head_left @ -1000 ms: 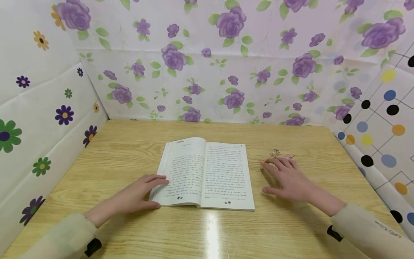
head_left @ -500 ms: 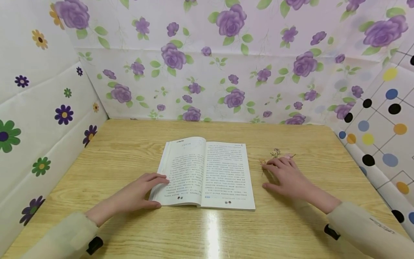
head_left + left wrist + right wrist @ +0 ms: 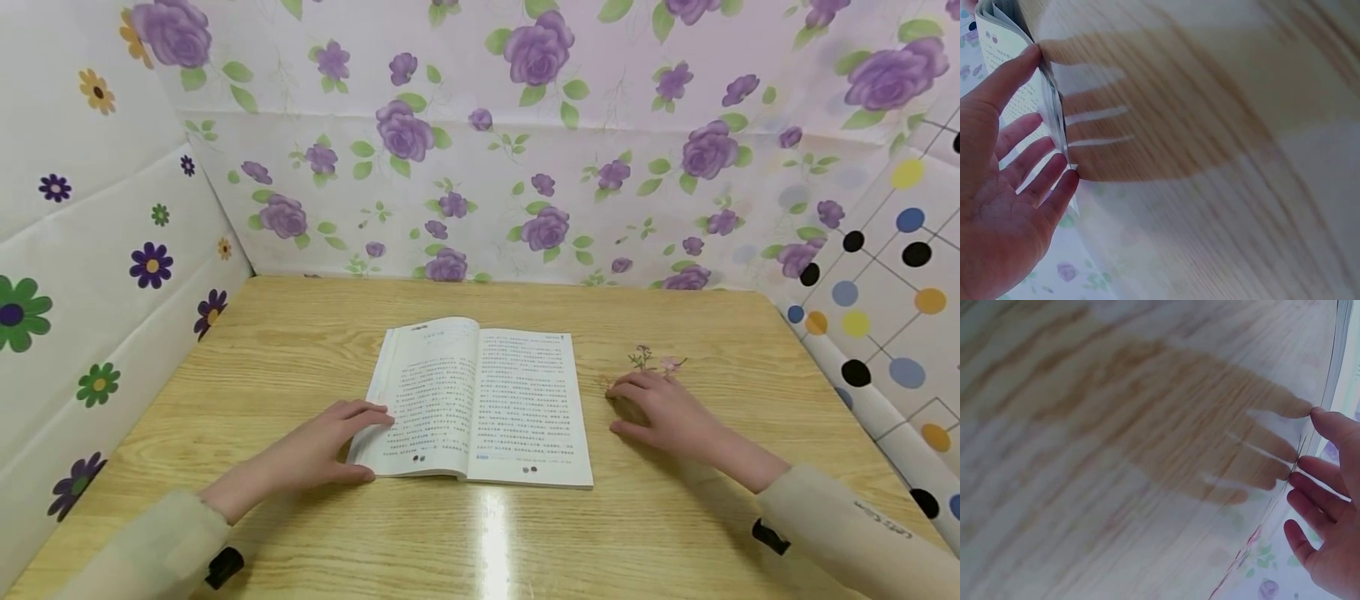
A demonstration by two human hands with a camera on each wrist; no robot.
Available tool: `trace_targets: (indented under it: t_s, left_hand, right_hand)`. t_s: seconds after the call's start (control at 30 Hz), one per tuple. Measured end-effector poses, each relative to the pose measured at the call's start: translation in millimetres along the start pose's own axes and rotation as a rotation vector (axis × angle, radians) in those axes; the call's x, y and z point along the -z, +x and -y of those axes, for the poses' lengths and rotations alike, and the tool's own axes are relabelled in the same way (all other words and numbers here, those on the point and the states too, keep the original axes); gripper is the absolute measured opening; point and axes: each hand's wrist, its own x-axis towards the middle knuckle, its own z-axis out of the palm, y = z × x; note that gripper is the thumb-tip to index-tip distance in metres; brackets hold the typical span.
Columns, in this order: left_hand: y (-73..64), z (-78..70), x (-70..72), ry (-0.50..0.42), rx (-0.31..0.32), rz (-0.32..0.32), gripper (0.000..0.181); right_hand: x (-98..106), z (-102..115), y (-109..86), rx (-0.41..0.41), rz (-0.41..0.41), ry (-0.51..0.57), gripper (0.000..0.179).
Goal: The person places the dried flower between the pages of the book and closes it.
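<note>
An open book (image 3: 525,408) lies flat on the wooden table, its printed pages facing up. My left hand (image 3: 318,446) rests along its left side, fingers loosely bent over the left page's edge and thumb at the lower corner. In the left wrist view the fingers (image 3: 1029,156) are spread apart. To the right of the book, my right hand (image 3: 667,421) has its fingertips down on the thin stems of small dried flowers. A brownish sprig (image 3: 642,358), a pink flower (image 3: 671,364) and a small orange flower (image 3: 604,381) show past the fingers, their stems partly hidden.
The glossy wood-grain table (image 3: 315,333) mirrors both hands in the wrist views. Patterned cloth walls stand around it: purple roses at the back (image 3: 540,150), daisies at the left (image 3: 82,292), coloured dots at the right (image 3: 885,333).
My right hand has shifted slightly left and its fingers have drawn in at the orange flower, uncovering more of the pink one. The left hand and book have stayed put.
</note>
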Motion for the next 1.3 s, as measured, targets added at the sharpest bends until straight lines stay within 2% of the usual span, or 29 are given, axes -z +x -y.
trace_targets:
  t_s: [0.2, 0.43, 0.57, 0.7, 0.8, 1.13, 1.3]
  left_hand:
    - [0.3, -0.8, -0.6, -0.012, 0.007, 0.0, 0.064]
    - [0.4, -1.1, -1.8, -0.022, 0.016, -0.005, 0.063]
    - [0.1, -2.0, -1.5, -0.016, 0.013, -0.013, 0.063]
    - [0.0, -2.4, -1.1, -0.012, 0.006, -0.023, 0.063]
    - [0.0, -1.6, -1.4, -0.014, 0.003, -0.023, 0.064]
    - [0.5, 1.4, -2.7, -0.008, 0.014, -0.027, 0.064]
    - [0.3, 0.5, -2.1, -0.012, 0.015, -0.02, 0.064]
  right_hand:
    - [0.2, -2.5, 0.8, 0.025, -0.005, 0.025, 0.031]
    - [-0.5, -3.8, 0.9, 0.066, -0.003, 0.05, 0.031]
    - [0.2, -3.9, -1.2, 0.017, -0.012, 0.051, 0.031]
    - [2.0, -5.4, -3.7, -0.058, 0.0, 0.061, 0.024]
    - [3.6, -7.6, -5.0, -0.086, 0.009, 0.082, 0.018]
    - [7.8, -16.1, -5.0, -0.092, -0.034, 0.066, 0.008]
    - [9.6, -16.7, -4.3, -0.068, -0.009, 0.052, 0.008]
